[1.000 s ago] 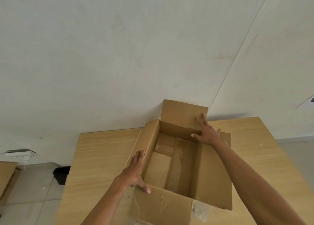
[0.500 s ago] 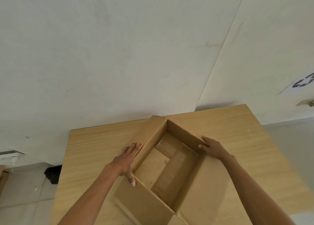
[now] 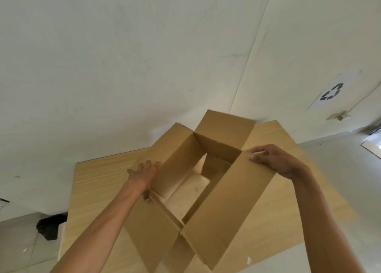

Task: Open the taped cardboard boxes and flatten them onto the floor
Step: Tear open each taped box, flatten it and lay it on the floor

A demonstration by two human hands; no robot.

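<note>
Cardboard box (image 3: 226,211), flaps open, over wooden table (image 3: 99,180), left hand (image 3: 144,175) spread flat against its left side, fingers straight, right hand (image 3: 274,161) curled, gripping right flap's far corner.

Both arms reach forward, apart.
Our left grip (image 3: 145,173) lies flat, fingers straight and spread; our right grip (image 3: 274,159) curls, pinching the cardboard box (image 3: 226,211) flap's edge.

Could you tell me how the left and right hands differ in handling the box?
The left hand holds its fingers straight; the right hand curls them. The left hand presses the left side of the cardboard box; the right hand pinches the right flap's far corner. Both touch the same open box.
</note>
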